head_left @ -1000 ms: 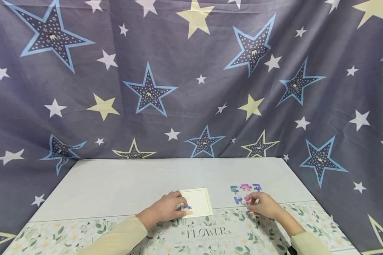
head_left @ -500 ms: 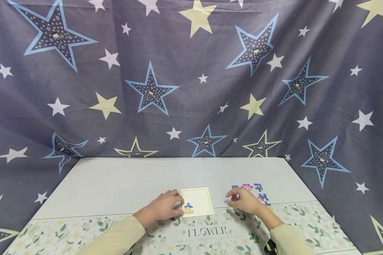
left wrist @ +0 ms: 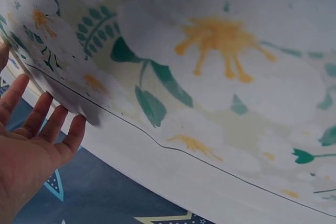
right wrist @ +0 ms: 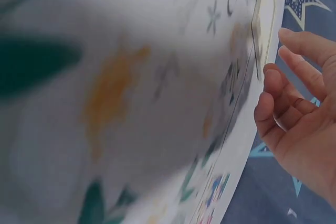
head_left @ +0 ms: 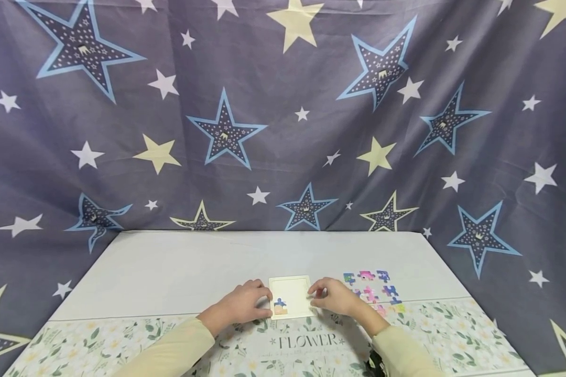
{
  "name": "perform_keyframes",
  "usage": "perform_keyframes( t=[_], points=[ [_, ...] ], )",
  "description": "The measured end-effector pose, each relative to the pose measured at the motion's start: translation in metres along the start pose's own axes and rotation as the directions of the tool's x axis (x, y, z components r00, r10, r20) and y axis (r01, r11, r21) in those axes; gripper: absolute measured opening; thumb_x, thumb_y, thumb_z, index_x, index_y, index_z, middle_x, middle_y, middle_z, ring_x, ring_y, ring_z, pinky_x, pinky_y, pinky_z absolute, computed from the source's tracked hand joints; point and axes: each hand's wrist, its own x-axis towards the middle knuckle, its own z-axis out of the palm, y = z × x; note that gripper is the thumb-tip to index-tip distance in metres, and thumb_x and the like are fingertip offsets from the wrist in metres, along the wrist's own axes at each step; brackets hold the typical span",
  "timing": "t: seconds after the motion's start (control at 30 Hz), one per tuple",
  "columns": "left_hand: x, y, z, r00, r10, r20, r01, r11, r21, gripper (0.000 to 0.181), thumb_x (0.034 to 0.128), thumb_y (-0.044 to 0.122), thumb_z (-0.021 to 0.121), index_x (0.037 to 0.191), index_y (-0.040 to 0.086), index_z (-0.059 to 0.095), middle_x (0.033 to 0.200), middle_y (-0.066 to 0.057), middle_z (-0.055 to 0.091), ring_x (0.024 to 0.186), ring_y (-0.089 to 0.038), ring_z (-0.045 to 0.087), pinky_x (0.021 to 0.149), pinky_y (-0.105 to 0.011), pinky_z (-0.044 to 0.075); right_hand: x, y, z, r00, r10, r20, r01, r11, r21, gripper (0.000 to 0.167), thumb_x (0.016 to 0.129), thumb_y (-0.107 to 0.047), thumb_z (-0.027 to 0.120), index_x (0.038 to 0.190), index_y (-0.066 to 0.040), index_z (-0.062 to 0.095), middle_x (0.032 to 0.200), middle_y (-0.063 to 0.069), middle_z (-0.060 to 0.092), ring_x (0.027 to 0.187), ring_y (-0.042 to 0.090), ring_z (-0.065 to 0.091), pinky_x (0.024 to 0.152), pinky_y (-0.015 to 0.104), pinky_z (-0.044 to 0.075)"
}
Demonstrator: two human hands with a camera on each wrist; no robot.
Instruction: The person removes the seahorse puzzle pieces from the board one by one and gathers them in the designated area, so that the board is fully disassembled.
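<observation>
My left hand (head_left: 240, 305) lies against the left edge of a cream puzzle tray (head_left: 302, 283), thumb and forefinger apart. In the left wrist view, the other fingers (left wrist: 52, 124) are loosely bent. Blue and sand-coloured puzzle pieces (head_left: 280, 306) sit in the tray's near left corner. My right hand (head_left: 336, 297) is at the tray's right edge, its forefinger and thumb apart. No piece shows between its fingers in the right wrist view, where the thumb cannot be made out clearly.
Right of the tray lie several loose puzzle pieces (head_left: 369, 293) in blue, pink and yellow, partly behind the right hand. A floral cloth (head_left: 122, 335) with FLOWER lettering covers the near table. Behind the white tabletop (head_left: 207, 256) hangs a star-patterned curtain (head_left: 264, 68).
My right hand has moved left, from over the loose pieces to the tray's right edge, uncovering most of them. My left hand stays at the tray's left edge. The view shifts slightly.
</observation>
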Motion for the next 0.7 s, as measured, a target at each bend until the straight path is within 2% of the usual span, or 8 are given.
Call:
perform_keyframes(
  t=[0.27,0.47,0.7],
  points=[
    [0.000,0.001,-0.001,1.000,-0.008,0.003,0.009,1.000,-0.016,0.034,0.0829,0.048,0.065,0.107,0.024,0.064,0.103,0.004,0.055,0.096,-0.014,0.052,0.092,-0.045,0.046,0.011,-0.014,0.015,0.998,-0.037,0.050,0.036,0.999,0.030,0.016,0.083,-0.012,0.069,0.098,-0.006,0.067,0.087,0.003,0.058,0.068,0.008,0.047,0.060,0.022,0.043],
    [-0.001,0.001,-0.002,1.000,0.009,-0.005,-0.009,1.000,-0.021,0.032,0.0834,0.046,0.065,0.106,0.023,0.064,0.100,0.004,0.054,0.092,-0.013,0.051,0.087,-0.044,0.047,0.016,-0.022,0.025,0.998,-0.019,0.066,0.018,1.000,0.024,0.017,0.081,-0.015,0.071,0.098,-0.010,0.068,0.088,0.001,0.059,0.075,0.007,0.049,0.067,0.023,0.043],
    [-0.002,0.000,-0.002,1.000,0.018,-0.005,-0.018,1.000,-0.023,0.032,0.0836,0.045,0.065,0.106,0.023,0.064,0.100,0.003,0.055,0.093,-0.013,0.051,0.087,-0.046,0.047,0.023,-0.030,0.033,0.996,-0.028,0.081,0.027,1.000,0.008,0.020,0.080,-0.019,0.073,0.097,-0.010,0.068,0.088,0.001,0.061,0.074,0.006,0.050,0.065,0.022,0.043]
  ],
)
